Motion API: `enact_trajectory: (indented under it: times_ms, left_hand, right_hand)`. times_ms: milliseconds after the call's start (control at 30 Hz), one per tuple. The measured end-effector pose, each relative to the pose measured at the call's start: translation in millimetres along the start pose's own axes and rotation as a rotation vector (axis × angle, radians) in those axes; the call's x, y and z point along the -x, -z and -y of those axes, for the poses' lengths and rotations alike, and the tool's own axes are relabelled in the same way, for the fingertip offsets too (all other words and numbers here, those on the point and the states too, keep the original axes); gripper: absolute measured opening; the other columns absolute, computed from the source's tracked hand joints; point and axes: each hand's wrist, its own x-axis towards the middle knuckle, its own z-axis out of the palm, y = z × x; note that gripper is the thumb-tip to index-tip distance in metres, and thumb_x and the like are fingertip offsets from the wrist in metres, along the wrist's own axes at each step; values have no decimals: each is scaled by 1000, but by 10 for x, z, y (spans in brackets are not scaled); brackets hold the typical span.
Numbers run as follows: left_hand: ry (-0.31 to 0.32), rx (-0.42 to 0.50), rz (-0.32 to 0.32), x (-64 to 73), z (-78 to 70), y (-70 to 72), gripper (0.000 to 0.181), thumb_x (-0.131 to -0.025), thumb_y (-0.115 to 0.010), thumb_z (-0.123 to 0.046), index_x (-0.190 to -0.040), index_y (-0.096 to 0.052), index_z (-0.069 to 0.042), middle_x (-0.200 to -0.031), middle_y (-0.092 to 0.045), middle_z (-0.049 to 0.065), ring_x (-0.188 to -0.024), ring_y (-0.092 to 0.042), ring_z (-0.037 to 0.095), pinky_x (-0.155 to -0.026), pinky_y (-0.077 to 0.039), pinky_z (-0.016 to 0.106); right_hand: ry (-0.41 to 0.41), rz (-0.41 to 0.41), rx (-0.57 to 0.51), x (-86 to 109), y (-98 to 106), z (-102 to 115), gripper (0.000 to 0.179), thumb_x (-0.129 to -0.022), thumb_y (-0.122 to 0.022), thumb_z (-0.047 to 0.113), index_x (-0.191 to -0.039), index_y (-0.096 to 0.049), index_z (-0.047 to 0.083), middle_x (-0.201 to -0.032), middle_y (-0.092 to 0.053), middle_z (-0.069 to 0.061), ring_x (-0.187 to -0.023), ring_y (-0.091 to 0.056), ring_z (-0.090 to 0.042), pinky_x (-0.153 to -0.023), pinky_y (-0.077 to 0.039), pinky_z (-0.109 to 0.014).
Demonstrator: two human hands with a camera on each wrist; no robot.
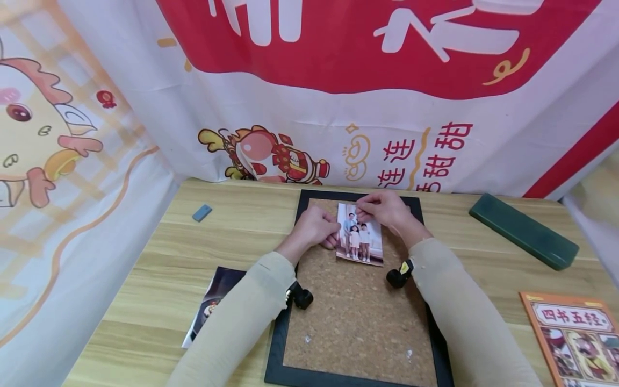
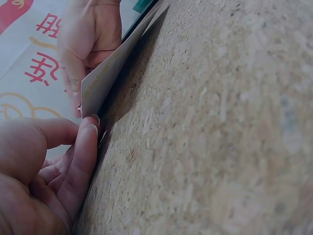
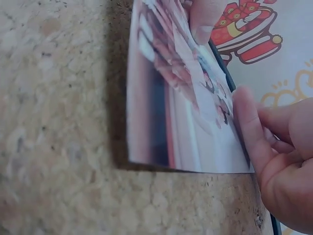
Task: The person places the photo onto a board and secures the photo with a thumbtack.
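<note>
A family photo (image 1: 360, 239) is held over the upper part of a cork board (image 1: 358, 317) with a black frame. My left hand (image 1: 314, 227) pinches the photo's left edge between thumb and fingertips. At its upper right, my right hand (image 1: 384, 209) grips the edge, thumb on the printed side in the right wrist view. The left wrist view shows the pale back of the photo (image 2: 105, 81) tilted up from the cork, casting a shadow there. My right hand's fingers behind the print (image 3: 195, 132) are partly hidden.
Left of the board, another photo (image 1: 226, 279) lies partly under my left sleeve. A small blue block (image 1: 202, 213) sits at the back left. On the right are a long green case (image 1: 524, 231) and an orange-edged book (image 1: 573, 344). A printed cloth (image 1: 290, 107) hangs behind the table.
</note>
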Motion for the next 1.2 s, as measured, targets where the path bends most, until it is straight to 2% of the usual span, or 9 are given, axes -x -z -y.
enact_trajectory:
  times_ms: [200, 467, 633, 1200]
  left_hand:
    - [16, 0, 4, -9, 3, -3, 22, -105, -68, -12, -87, -79, -4, -68, -73, 6, -52, -68, 11, -53, -62, 24]
    - [20, 16, 12, 3, 7, -3, 18, -105, -69, -11, -93, -78, -2, -68, -73, 6, -52, -68, 10, -53, -61, 24]
    - [26, 36, 13, 5, -4, -8, 15, -104, -69, -10, -97, -78, -1, -69, -73, 7, -52, -68, 10, -52, -61, 24]
    - [4, -1, 7, 10, -18, -6, 21, -104, -68, -11, -89, -78, -2, -68, -74, 8, -51, -67, 11, -52, -61, 25]
  right_hand:
    - [-36, 12, 10, -31, 0, 40, 23, -110, -61, 8, -130, -69, -2, -113, -78, -20, -85, -80, -19, -81, -68, -32]
    - [-59, 17, 60, -79, -49, 130, 20, -109, -61, 4, -124, -70, -7, -98, -76, -14, -73, -74, -15, -71, -66, -28]
    - [-97, 30, 104, -67, -20, 196, 21, -109, -60, 4, -124, -70, -7, -96, -74, -12, -71, -71, -13, -70, -64, -27]
    - [-168, 31, 178, -89, -36, 335, 15, -109, -60, 4, -116, -72, -2, -87, -71, -9, -69, -70, -17, -67, -62, -28]
